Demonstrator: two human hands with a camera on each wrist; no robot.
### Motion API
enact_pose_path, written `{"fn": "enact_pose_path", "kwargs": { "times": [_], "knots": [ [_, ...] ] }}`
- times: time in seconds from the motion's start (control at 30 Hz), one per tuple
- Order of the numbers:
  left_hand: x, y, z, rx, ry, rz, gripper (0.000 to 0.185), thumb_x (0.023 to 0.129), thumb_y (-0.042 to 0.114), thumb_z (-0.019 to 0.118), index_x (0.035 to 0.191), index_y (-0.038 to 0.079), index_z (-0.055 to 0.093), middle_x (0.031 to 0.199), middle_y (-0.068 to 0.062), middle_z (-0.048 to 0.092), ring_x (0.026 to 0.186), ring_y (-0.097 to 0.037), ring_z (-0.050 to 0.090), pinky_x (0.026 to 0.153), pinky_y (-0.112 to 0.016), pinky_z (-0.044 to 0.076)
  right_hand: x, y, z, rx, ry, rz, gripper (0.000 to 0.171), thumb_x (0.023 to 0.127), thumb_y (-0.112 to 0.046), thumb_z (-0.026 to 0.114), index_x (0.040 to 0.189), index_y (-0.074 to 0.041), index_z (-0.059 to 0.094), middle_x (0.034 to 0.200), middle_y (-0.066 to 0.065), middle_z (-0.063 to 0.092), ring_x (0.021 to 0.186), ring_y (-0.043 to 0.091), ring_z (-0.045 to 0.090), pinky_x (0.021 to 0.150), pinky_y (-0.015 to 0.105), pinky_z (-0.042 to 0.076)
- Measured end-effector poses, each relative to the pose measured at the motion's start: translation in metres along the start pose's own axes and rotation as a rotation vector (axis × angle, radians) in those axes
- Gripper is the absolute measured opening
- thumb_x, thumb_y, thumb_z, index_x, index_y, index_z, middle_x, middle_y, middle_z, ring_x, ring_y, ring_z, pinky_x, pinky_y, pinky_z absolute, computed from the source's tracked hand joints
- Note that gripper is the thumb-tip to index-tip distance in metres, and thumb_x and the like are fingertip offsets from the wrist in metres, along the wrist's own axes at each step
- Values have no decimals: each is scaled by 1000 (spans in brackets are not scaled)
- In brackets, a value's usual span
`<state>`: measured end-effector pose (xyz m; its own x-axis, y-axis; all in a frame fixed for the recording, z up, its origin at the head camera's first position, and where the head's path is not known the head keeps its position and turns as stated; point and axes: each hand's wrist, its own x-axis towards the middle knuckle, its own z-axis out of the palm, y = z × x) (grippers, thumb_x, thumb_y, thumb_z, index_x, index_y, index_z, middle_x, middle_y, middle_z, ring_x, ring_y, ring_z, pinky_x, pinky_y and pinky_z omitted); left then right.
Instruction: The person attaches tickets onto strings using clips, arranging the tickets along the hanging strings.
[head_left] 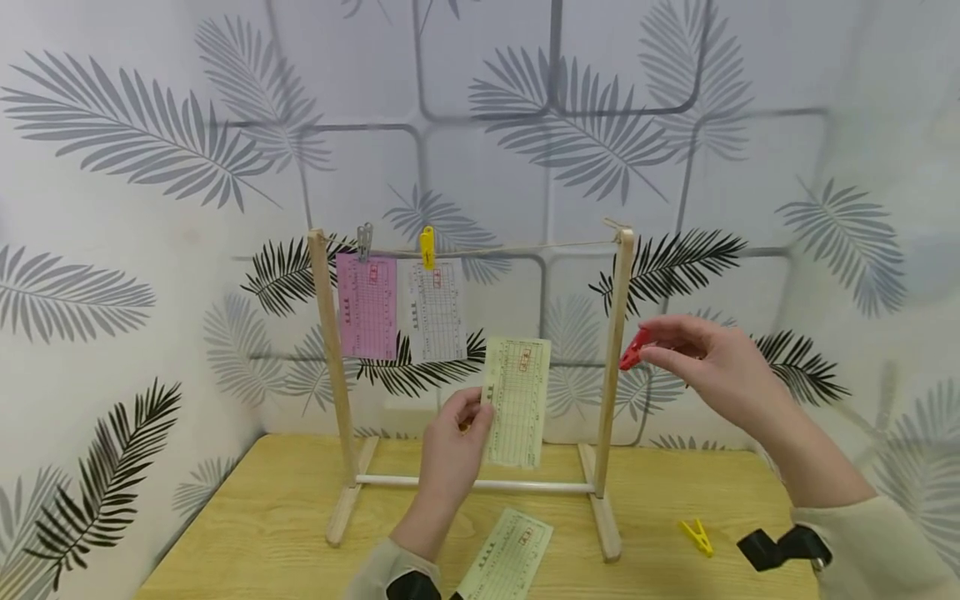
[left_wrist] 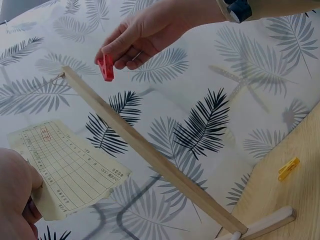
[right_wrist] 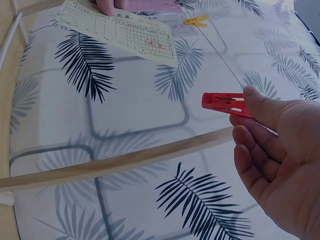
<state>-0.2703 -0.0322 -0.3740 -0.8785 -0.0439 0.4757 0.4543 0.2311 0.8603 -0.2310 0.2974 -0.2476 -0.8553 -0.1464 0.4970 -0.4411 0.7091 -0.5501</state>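
Note:
My left hand pinches the left edge of a pale green printed slip, which hangs upright in the air below the string. A red clothespin is held between the thumb and fingers of my right hand, just right of the rack's right post. In the right wrist view the red clothespin points away from the fingertips. On the string, a grey clip holds a pink slip, and a yellow clothespin holds a white slip.
The wooden rack stands on a yellow wood-grain table. Another green slip lies near the table's front, partly out of frame. A yellow clothespin rests on the table at the right. Leaf-patterned sheeting hangs behind.

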Motion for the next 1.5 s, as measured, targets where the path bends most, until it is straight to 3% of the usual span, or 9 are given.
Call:
{"fn": "enact_pose_path", "kwargs": {
  "times": [0.33,0.77,0.93,1.3,1.5],
  "knots": [
    [19,11,-5,-17,32,48,21,109,11,71,129,7,75,102,-2,77,93,-18,67,83,-31,58,37,-40,-6,33,28,-87,34,107,-27,78,137,-13,75,116,3,80,103,18,73,84,19,53],
    [32,18,-7,-77,58,12,19,110,15,71,127,7,75,104,-4,76,95,-19,65,86,-36,56,84,-89,-2,10,3,-163,30,105,-25,80,134,-16,77,114,2,79,102,20,73,88,36,53],
    [37,22,-8,-82,72,6,21,110,15,71,128,5,75,105,-5,76,97,-20,66,88,-37,57,99,-99,1,7,-9,-175,29,106,-20,78,135,-14,75,115,3,79,105,20,72,95,45,53],
    [50,26,-4,-131,83,3,19,109,13,71,126,5,74,105,-6,77,94,-19,66,82,-30,57,130,-111,14,7,12,-206,27,107,-19,77,133,-12,76,115,6,80,107,24,73,100,46,54],
    [57,27,-5,-130,80,16,23,110,14,70,131,4,73,110,-7,76,103,-21,70,94,-39,59,143,-116,20,2,15,-216,28,107,-21,77,134,-11,77,119,7,80,112,24,72,100,48,54]
  ]
}}
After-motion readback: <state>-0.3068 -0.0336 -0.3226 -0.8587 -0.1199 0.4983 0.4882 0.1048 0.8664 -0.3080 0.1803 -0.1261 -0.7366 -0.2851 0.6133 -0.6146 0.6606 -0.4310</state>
